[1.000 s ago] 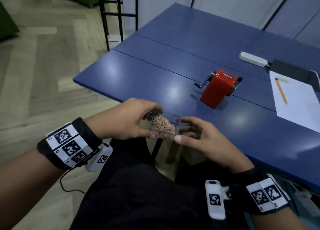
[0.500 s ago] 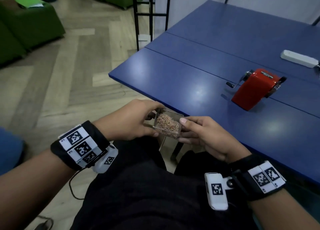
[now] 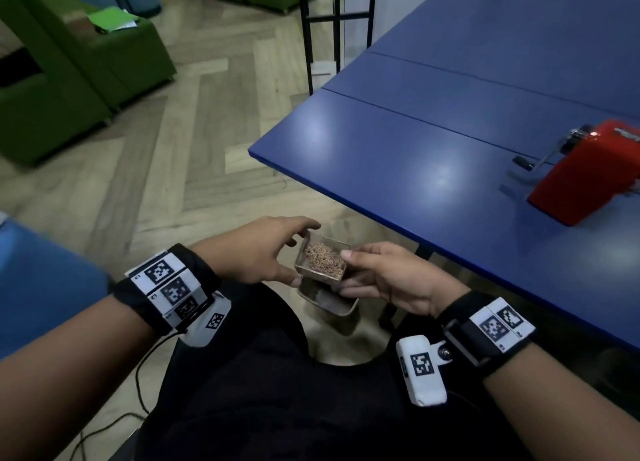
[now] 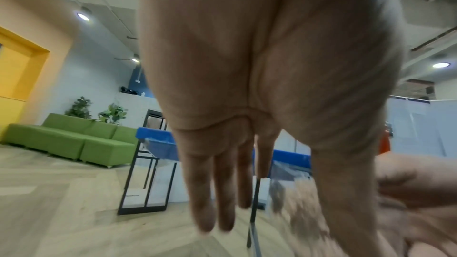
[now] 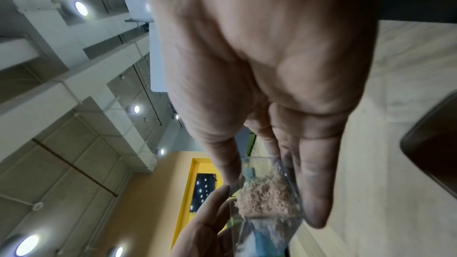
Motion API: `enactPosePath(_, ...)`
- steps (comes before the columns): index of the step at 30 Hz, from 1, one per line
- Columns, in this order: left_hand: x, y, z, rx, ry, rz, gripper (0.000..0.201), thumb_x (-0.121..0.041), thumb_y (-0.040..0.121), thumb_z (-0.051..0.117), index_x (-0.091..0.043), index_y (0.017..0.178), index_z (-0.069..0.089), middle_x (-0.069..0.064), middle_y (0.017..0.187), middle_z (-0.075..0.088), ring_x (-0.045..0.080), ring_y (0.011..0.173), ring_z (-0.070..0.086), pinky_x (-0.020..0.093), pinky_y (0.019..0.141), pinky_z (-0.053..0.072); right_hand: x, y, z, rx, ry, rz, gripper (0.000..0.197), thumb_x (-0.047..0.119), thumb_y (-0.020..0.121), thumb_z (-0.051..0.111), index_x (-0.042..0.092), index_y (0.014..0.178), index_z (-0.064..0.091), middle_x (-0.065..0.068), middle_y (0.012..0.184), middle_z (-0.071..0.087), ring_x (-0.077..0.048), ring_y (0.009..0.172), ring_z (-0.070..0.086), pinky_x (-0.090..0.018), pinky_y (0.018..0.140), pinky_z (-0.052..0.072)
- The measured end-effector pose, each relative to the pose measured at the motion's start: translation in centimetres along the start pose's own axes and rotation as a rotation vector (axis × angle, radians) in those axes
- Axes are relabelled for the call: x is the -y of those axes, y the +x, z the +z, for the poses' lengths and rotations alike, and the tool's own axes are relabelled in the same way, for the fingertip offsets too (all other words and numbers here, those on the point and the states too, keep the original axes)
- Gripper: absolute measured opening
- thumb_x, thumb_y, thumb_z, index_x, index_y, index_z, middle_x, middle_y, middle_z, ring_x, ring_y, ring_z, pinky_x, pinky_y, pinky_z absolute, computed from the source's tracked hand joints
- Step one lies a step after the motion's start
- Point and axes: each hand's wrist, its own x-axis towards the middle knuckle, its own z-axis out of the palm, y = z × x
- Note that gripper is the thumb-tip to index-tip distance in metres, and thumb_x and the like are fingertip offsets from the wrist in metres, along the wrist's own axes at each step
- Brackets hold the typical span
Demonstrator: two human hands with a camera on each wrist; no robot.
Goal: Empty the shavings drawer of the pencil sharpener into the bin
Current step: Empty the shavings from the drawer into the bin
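The clear shavings drawer (image 3: 323,261), full of brown shavings, is held level between both hands over my lap, just off the blue table's edge. My left hand (image 3: 302,252) pinches its left side between thumb and index finger; the other fingers (image 4: 212,202) hang straight. My right hand (image 3: 343,273) pinches the right side, thumb on the rim and fingers underneath; the right wrist view shows this grip on the drawer (image 5: 267,198). Directly below the drawer, a small beige bin (image 3: 341,310) stands on the floor between my knees. The red pencil sharpener (image 3: 588,173) sits on the table at right.
The blue table (image 3: 433,169) fills the right side, its leg just behind the bin. Green sofas (image 3: 76,79) and a black metal frame (image 3: 308,44) stand across the wooden floor. Something blue (image 3: 41,280) sits at my left. Wrist cables trail over my dark trousers.
Both hands carried the drawer away from the table edge and lower, so it now hangs over the bin, which has come into view. My head turned left.
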Motion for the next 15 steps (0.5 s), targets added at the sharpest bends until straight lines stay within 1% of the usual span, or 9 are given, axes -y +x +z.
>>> enactPosePath(2, 1.3, 0.6, -0.2, 0.086, 0.001, -0.067, 0.11, -0.038, 0.073, 0.091, -0.028, 0.162, 0.026, -0.008, 0.149, 0.051, 0.013, 0.124, 0.059, 0.028, 0.102, 0.049, -0.6, 1.7, -0.2, -0.033, -0.003, 0.011, 0.037, 0.017, 0.104, 0.069, -0.003, 0.135, 0.062, -0.028, 0.125, 0.076, -0.034, 0.103, 0.075, -0.037, 0.091, 0.062)
enactPosePath(4, 2.7, 1.2, -0.3, 0.099, -0.042, -0.111, 0.106, -0.039, 0.077, 0.088, -0.025, 0.162, 0.027, -0.006, 0.148, 0.053, 0.014, 0.123, 0.06, 0.031, 0.103, 0.049, -1.3, 3.3, -0.8, -0.078, 0.007, 0.033, 0.032, 0.015, 0.104, 0.069, -0.001, 0.131, 0.063, -0.025, 0.116, 0.079, -0.027, 0.091, 0.077, -0.037, 0.09, 0.06)
enactPosePath(5, 3.4, 1.6, -0.2, 0.085, -0.079, -0.123, 0.101, -0.041, 0.079, 0.086, -0.025, 0.161, 0.029, -0.006, 0.147, 0.055, 0.014, 0.122, 0.061, 0.032, 0.103, 0.05, -1.6, 4.0, -1.2, -0.095, 0.014, 0.044, 0.031, 0.014, 0.103, 0.069, 0.0, 0.131, 0.063, -0.023, 0.114, 0.08, -0.028, 0.094, 0.078, -0.038, 0.09, 0.059)
enactPosePath(7, 4.5, 2.8, -0.1, 0.045, -0.16, -0.148, 0.091, -0.046, 0.084, 0.081, -0.026, 0.159, 0.034, -0.006, 0.144, 0.057, 0.013, 0.12, 0.062, 0.035, 0.103, 0.052, -2.2, 5.4, -2.3, -0.118, 0.005, 0.072, 0.034, 0.016, 0.102, 0.071, 0.002, 0.133, 0.063, -0.022, 0.116, 0.08, -0.035, 0.112, 0.077, -0.041, 0.093, 0.059)
enactPosePath(8, 5.1, 3.6, 0.0, 0.026, -0.208, -0.168, 0.085, -0.048, 0.086, 0.078, -0.027, 0.157, 0.036, -0.006, 0.143, 0.057, 0.014, 0.119, 0.062, 0.036, 0.103, 0.052, -2.4, 6.1, -2.8, -0.137, -0.008, 0.08, 0.034, 0.017, 0.102, 0.07, 0.002, 0.133, 0.064, -0.021, 0.118, 0.08, -0.034, 0.115, 0.077, -0.041, 0.094, 0.061)
enactPosePath(9, 5.5, 4.6, 0.2, 0.011, -0.258, -0.191, 0.081, -0.049, 0.088, 0.075, -0.027, 0.156, 0.038, -0.006, 0.142, 0.058, 0.014, 0.119, 0.063, 0.037, 0.103, 0.052, -2.6, 6.9, -3.2, -0.163, -0.016, 0.083, 0.033, 0.017, 0.103, 0.07, 0.002, 0.132, 0.065, -0.02, 0.118, 0.08, -0.031, 0.112, 0.078, -0.038, 0.094, 0.063)
enactPosePath(11, 6.2, 6.9, 0.7, -0.018, -0.347, -0.223, 0.075, -0.049, 0.09, 0.072, -0.027, 0.155, 0.041, -0.006, 0.142, 0.058, 0.016, 0.119, 0.062, 0.038, 0.104, 0.051, -3.1, 8.5, -4.2, -0.219, -0.002, 0.092, 0.03, 0.015, 0.104, 0.068, 0.002, 0.13, 0.067, -0.02, 0.117, 0.081, -0.025, 0.101, 0.08, -0.031, 0.086, 0.067)
enactPosePath(13, 6.8, 9.2, 1.3, -0.043, -0.434, -0.234, 0.072, -0.048, 0.091, 0.07, -0.025, 0.154, 0.043, -0.005, 0.141, 0.059, 0.017, 0.118, 0.061, 0.033, 0.103, 0.05, -3.8, 10.2, -5.4, -0.276, 0.003, 0.113, 0.032, 0.015, 0.103, 0.069, 0.003, 0.132, 0.066, -0.019, 0.118, 0.079, -0.023, 0.098, 0.08, -0.027, 0.078, 0.067)
enactPosePath(15, 7.3, 11.4, 1.9, -0.075, -0.514, -0.242, 0.07, -0.048, 0.092, 0.07, -0.025, 0.153, 0.045, -0.005, 0.14, 0.06, 0.017, 0.115, 0.061, 0.028, 0.097, 0.047, -4.5, 11.8, -6.8, -0.321, -0.058, 0.134, 0.032, 0.018, 0.101, 0.07, 0.007, 0.131, 0.067, -0.019, 0.124, 0.076, -0.026, 0.106, 0.077, -0.032, 0.086, 0.066)
